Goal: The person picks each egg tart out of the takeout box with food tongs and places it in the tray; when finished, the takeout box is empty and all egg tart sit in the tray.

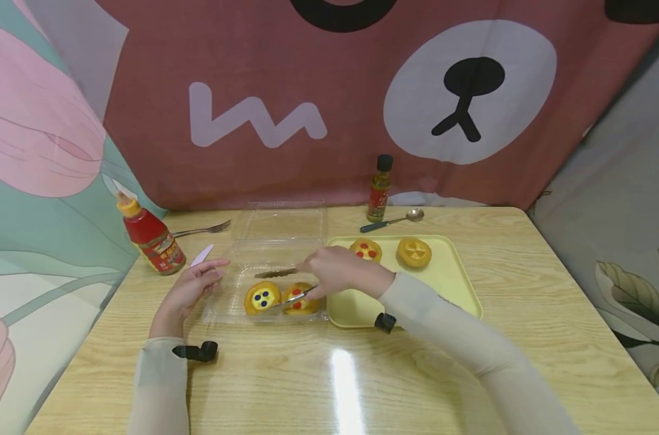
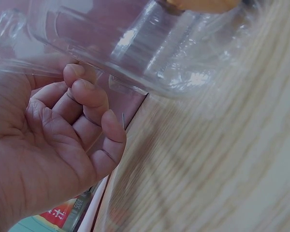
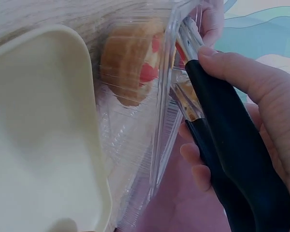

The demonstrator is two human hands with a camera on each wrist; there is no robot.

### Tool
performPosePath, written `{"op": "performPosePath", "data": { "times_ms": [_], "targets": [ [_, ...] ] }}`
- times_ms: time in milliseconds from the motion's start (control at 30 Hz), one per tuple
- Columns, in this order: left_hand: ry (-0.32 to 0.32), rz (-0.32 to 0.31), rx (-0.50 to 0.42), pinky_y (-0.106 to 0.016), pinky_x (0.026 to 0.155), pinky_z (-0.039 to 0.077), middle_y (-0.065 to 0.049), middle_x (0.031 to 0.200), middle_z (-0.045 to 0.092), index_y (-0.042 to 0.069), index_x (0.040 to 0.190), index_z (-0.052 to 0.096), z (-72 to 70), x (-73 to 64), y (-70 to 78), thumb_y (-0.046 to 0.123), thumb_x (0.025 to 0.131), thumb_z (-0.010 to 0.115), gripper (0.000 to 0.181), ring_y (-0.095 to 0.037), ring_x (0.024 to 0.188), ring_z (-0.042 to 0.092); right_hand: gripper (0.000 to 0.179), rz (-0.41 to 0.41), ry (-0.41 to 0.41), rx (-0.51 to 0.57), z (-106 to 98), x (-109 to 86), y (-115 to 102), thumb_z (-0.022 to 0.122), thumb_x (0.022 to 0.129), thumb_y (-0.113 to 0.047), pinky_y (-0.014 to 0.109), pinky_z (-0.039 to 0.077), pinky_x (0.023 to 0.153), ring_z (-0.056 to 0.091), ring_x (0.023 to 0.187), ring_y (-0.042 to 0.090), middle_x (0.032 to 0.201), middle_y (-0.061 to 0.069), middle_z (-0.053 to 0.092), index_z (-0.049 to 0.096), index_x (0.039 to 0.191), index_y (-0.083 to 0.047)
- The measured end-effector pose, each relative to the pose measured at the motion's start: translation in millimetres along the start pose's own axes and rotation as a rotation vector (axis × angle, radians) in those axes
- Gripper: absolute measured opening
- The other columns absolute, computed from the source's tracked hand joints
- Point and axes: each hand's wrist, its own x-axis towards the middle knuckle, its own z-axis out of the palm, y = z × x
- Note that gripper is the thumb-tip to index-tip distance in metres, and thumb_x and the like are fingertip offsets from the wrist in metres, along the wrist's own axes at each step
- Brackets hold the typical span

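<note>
My right hand (image 1: 332, 272) grips a pair of black-handled metal tongs (image 3: 227, 140) over a clear plastic clamshell box (image 1: 228, 308). One arm of the tongs reaches low across the toy tarts; the other is higher and farther back. In the box sit a tart with blue dots (image 1: 263, 296) and, to its right, a tart with red pieces (image 1: 306, 306), partly covered by the tongs. My left hand (image 1: 190, 289) is at the box's left side, its loosely curled fingers (image 2: 89, 96) right at the rim.
A yellow tray (image 1: 444, 290) at right holds a red-dotted tart (image 1: 366, 249) and a plain-topped tart (image 1: 414, 252). Behind it are a spoon (image 1: 386, 224) and a dark-capped bottle (image 1: 379, 193). At left stand a red squeeze bottle (image 1: 158, 241), a fork (image 1: 210, 229) and a pale blade (image 1: 201, 255).
</note>
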Motion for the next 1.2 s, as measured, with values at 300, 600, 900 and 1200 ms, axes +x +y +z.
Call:
{"op": "performPosePath", "data": {
  "times_ms": [300, 600, 900, 1200],
  "targets": [
    [-0.001, 0.010, -0.013, -0.021, 0.059, 0.040, 0.009, 0.072, 0.049, 0.018, 0.116, 0.063, 0.2, -0.7, 0.7, 0.017, 0.097, 0.055, 0.021, -0.006, 0.066, 0.047, 0.056, -0.036, 0.037, 0.023, 6.4, -3.9, -3.4, 0.068, 0.084, -0.046, 0.027, 0.052, 0.073, 0.066, 0.091, 0.015, 0.119, 0.002, 0.064, 0.060, 0.128, -0.012],
    [-0.005, 0.006, 0.008, -0.022, 0.060, 0.039, 0.009, 0.072, 0.049, 0.015, 0.119, 0.061, -0.3, -1.0, 0.6, 0.017, 0.097, 0.053, 0.023, -0.007, 0.066, 0.045, 0.053, -0.069, 0.059, 0.007, 9.7, -7.1, -3.7, 0.066, 0.086, -0.044, 0.026, 0.052, 0.072, 0.066, 0.081, 0.012, 0.119, 0.003, 0.064, 0.060, 0.127, -0.012],
    [-0.003, 0.009, 0.001, -0.021, 0.060, 0.040, 0.009, 0.072, 0.048, 0.020, 0.115, 0.063, -0.3, -0.2, -0.4, 0.016, 0.097, 0.053, 0.021, -0.006, 0.066, 0.046, 0.053, -0.062, 0.079, 0.068, 13.6, -10.8, -0.1, 0.066, 0.086, -0.043, 0.020, 0.044, 0.055, 0.048, 0.051, 0.005, 0.119, 0.004, 0.064, 0.060, 0.128, -0.011],
    [-0.008, 0.004, -0.001, -0.020, 0.061, 0.040, 0.009, 0.075, 0.049, 0.019, 0.117, 0.063, -0.7, -0.9, -0.2, 0.018, 0.097, 0.054, 0.022, -0.007, 0.068, 0.047, 0.053, -0.089, 0.230, 0.168, 14.8, -21.0, 9.3, 0.070, 0.084, -0.040, 0.030, 0.053, 0.077, 0.065, 0.100, 0.017, 0.120, 0.005, 0.063, 0.061, 0.127, -0.009]
  ]
}}
